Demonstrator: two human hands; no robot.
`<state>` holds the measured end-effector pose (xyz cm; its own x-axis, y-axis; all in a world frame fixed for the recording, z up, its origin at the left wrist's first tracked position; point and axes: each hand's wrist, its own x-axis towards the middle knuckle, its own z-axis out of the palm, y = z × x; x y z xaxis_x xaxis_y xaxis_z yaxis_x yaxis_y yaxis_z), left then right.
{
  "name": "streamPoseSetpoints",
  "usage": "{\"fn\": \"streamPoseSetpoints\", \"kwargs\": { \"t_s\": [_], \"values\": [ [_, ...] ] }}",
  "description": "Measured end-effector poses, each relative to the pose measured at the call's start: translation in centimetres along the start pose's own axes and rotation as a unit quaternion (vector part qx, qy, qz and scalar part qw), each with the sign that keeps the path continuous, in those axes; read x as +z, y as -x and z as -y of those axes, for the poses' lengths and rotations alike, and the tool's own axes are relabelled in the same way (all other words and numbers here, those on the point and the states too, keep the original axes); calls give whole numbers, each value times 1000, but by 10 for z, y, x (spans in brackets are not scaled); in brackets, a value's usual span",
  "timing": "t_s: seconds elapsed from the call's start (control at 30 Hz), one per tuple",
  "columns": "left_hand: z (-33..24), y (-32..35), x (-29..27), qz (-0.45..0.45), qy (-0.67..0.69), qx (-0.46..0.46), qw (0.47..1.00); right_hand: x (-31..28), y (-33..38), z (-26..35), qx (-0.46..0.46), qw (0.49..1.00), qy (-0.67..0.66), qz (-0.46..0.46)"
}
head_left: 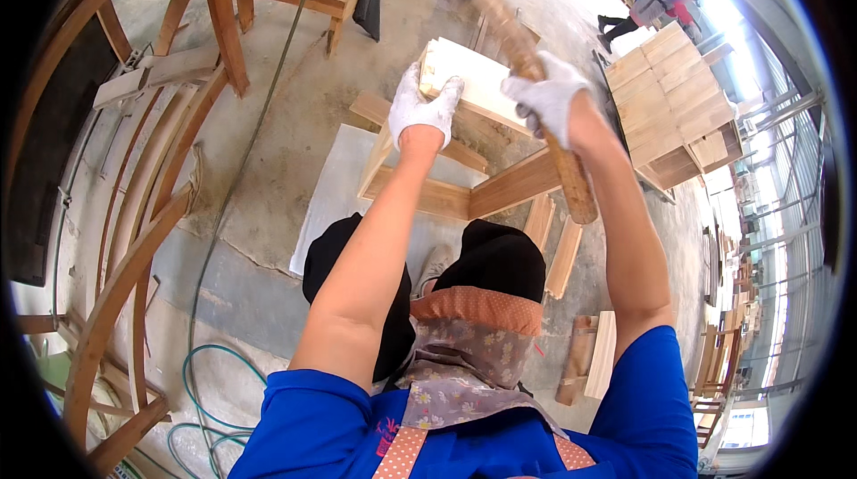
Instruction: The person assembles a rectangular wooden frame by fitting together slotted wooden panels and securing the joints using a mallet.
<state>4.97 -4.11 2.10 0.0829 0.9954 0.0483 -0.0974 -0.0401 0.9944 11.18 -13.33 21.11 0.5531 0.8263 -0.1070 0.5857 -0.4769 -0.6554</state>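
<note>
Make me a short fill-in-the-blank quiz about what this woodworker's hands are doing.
The right hand grips the wooden handle of a raised ____.
The left hand steadies a pale wooden board on top of a wooden ____.
Both hands wear ____ gloves.
A green ____ lies coiled on the concrete floor at lower left.

Missing words: mallet; frame; white; hose

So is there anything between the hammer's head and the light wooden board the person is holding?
Nothing visible. The wooden-handled mallet is raised in the white-gloved right hand, its grey head above and beyond the pale wooden board. The white-gloved left hand grips the board's near left corner, to the side of the open gap between them.
</note>
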Motion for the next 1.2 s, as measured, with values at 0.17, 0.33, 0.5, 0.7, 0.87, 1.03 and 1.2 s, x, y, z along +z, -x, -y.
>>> {"fn": "streamPoseSetpoints", "kwargs": {
  "t_s": [0.17, 0.33, 0.5, 0.7, 0.87, 1.03, 1.2],
  "values": [
    [-12, -2, -6, 17, -30, 9, 999, -19, 31, 19, -60, 990, -106, -74],
    [7, -2, 2, 84, 65, 45, 993, 19, 9, -46, 4, 997, 71, 2],
    [20, -16, -3, 71, -61, 49, 994, -16, 22, 7, 3, 1000, -4, 20],
    [13, -15, -14, 38, -254, 28, 966, 11, 48, -21, -19, 998, 48, -45],
    [9, -7, -14, 52, -295, 25, 954, -14, 38, -19, 77, 989, 2, 129],
    [8, -8, -17, 46, -310, 38, 949, -29, 47, 13, -108, 987, -109, -56],
    [0, 2, -12, 69, -315, 39, 946, 5, 18, -39, -15, 991, 122, 61]
  ]
}}
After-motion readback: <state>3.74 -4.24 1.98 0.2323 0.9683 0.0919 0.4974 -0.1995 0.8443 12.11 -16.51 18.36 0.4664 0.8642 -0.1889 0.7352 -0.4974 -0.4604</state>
